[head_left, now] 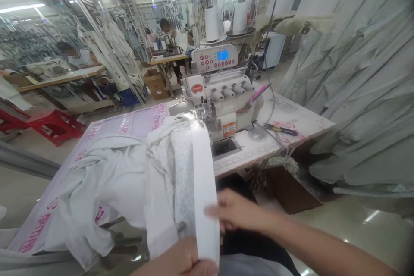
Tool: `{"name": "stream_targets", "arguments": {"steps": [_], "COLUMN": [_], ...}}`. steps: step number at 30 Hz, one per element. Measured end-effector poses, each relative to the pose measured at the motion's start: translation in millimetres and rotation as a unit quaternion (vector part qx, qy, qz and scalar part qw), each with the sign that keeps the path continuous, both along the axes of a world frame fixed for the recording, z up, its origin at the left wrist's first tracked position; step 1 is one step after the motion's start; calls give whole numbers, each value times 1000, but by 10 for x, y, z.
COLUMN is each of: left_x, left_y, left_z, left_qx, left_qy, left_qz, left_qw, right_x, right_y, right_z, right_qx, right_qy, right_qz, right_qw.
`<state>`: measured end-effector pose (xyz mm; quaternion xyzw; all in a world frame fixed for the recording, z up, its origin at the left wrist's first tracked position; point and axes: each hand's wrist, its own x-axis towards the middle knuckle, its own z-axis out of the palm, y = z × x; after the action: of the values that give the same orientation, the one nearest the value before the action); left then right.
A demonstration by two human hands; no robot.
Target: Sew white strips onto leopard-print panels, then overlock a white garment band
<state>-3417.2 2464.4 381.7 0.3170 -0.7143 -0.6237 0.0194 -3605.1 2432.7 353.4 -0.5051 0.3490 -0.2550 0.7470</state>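
Observation:
A white garment [129, 177] spreads in folds over the left of the table, with its upper end under the presser area of an overlock sewing machine [223, 108]. Along its right edge runs a smooth white fabric band [203, 172], hanging over the table's front edge toward me. My left hand [184, 258] is closed on the lower part of the garment beside the band, partly cut off by the frame. Slightly blurred, my right hand [233, 211] pinches the band's right edge, thumb lying over its face.
Tweezers-like tool with a dark and yellow handle [280, 129] lies on the tabletop [304, 116] at right. White thread cones [212, 23] stand behind the machine. Pale fabric [362, 116] hangs at far right. A red stool [56, 125] and co-workers at machines are farther back.

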Motion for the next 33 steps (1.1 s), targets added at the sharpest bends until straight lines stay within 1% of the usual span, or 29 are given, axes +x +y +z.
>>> {"name": "stream_targets", "arguments": {"steps": [2,4,6,8,11,12,13,14,15,16,17,18,19,20,21,23,25,27,29,31,33], "left_x": [20,22,16,18,56,76,96,113,124,128,127,124,125,137,164,268,405,508,528,474,394], "left_y": [56,39,-2,-48,-191,-274,-376,-492,-615,-738,-851,-950,-1029,-1088,-1130,-1175,-1199,-1227,-1267,-1313,-1356], "left_z": [-3,5,14,18,6,-6,-23,-46,-73,-105,-138,-169,-193,-205,-202,-146,-39,84,196,288,366], "left_qx": [32,57,59,62,104,108,88,40,-36,-129,-220,-295,-348,-381,-395,-389,-377,-358,-337,-323,-325], "left_qy": [47,53,46,43,40,37,34,27,13,-8,-35,-67,-107,-151,-188,-225,-200,-152,-121,-97,-84], "left_qz": [-42,-66,-74,-78,-101,-80,-22,73,192,310,396,437,441,423,396,351,345,382,442,482,495], "left_qw": [997,995,994,994,989,990,995,996,981,942,891,847,820,809,807,822,836,838,823,809,802], "right_x": [19,27,30,35,53,59,65,69,71,70,67,60,52,41,27,-5,-40,-69,-88,-93,-90], "right_y": [317,480,504,465,430,436,447,460,471,477,476,470,459,446,432,407,383,352,312,268,226], "right_z": [-46,-75,-97,-118,-136,-134,-128,-117,-101,-82,-60,-37,-13,9,27,42,25,-18,-67,-106,-129], "right_qx": [4,-10,-32,-45,-51,-58,-68,-78,-88,-95,-101,-106,-114,-123,-133,-147,-151,-155,-152,-138,-125], "right_qy": [-20,-31,-28,-26,-23,-19,-16,-13,-11,-9,-8,-9,-12,-14,-13,-6,7,23,47,55,36], "right_qz": [42,37,22,15,19,15,6,-5,-14,-16,-13,-6,2,8,7,-2,2,16,12,-5,-10], "right_qw": [999,999,999,999,998,998,998,997,996,995,995,994,993,992,991,989,988,988,987,989,991]}}
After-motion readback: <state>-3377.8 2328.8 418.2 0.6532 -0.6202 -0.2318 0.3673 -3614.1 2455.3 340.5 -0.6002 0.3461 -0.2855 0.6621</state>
